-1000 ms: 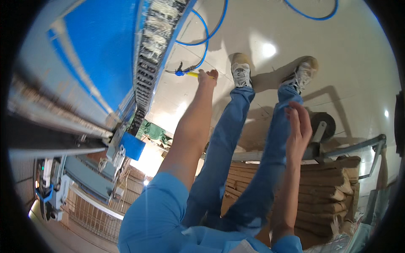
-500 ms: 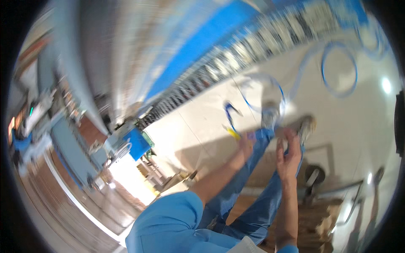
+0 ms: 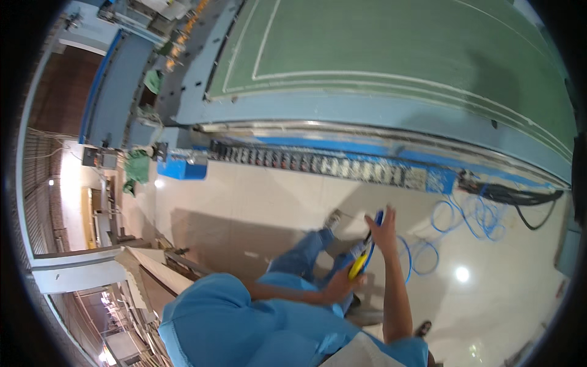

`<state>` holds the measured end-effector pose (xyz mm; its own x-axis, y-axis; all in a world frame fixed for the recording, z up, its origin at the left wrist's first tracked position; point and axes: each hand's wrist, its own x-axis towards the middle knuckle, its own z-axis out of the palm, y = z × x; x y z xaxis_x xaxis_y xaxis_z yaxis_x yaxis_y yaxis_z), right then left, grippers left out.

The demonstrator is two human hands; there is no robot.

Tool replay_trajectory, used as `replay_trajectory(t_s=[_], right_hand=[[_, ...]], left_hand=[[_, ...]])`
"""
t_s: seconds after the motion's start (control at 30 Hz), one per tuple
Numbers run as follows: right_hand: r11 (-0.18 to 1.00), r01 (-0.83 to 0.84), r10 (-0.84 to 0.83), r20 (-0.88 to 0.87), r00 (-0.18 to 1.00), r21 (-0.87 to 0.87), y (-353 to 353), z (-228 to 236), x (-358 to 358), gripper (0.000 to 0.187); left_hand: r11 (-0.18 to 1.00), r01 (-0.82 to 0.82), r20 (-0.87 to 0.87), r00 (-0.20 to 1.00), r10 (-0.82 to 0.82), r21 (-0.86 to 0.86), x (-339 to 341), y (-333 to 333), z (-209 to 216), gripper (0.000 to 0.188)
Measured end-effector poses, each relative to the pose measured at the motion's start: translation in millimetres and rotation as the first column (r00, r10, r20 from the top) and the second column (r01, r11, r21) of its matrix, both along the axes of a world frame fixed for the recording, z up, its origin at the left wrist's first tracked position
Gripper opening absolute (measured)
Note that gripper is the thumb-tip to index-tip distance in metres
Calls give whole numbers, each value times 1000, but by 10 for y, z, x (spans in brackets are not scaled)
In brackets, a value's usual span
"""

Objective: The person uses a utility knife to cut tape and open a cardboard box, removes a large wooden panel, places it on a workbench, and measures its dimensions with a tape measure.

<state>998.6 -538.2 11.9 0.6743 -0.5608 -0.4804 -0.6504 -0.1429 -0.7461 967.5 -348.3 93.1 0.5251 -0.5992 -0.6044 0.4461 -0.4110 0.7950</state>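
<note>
My left hand [image 3: 342, 286] is closed around a slim hand tool [image 3: 358, 265] with a yellow body and blue parts; its exact kind is unclear. A narrow dark part extends from it toward my right hand [image 3: 384, 233]. That hand is raised just beyond the tool, thumb and fingers spread. A small blue piece [image 3: 379, 218] shows between them; I cannot tell whether they touch it. Thin blue hose [image 3: 406, 257] loops beside my right forearm and spreads in coils over the floor.
Ahead runs a long machine bed with a green top [image 3: 391, 43] and pale blue frame. Along its near side lies a segmented cable chain [image 3: 306, 164]. A blue box [image 3: 183, 168] is at its left end, black cables [image 3: 513, 194] at its right. Cardboard [image 3: 150, 269] stands behind my left shoulder.
My view has swung round, bringing the green machine top into sight. My hands have come closer together, with the yellow-and-blue tool still in the left; my right hand's fingers are spread wider.
</note>
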Motion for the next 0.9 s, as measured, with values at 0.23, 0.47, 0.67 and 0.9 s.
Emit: replay_trajectory(t_s=[0.23,0.47,0.67,0.9], right_hand=[[325,71,-480,100,872,943,-557,1119,718,51],[618,-209,-246,439,864,758,-831,1272,2448,55],[726,217,-512,303,803,653,-1132,383,4274,41],[643,347,-678,297,672,683,-1928,161,5193,39]], left_hand=[[925,292,105,956,-275,-243,755,-330,290,29],[969,127,44,992,-120,-210,2165,-486,147,31],[914,-367,188,899,396,-173,3723,103,-314,29],[631,-695,25,665,747,-345,5169,382,-477,23]])
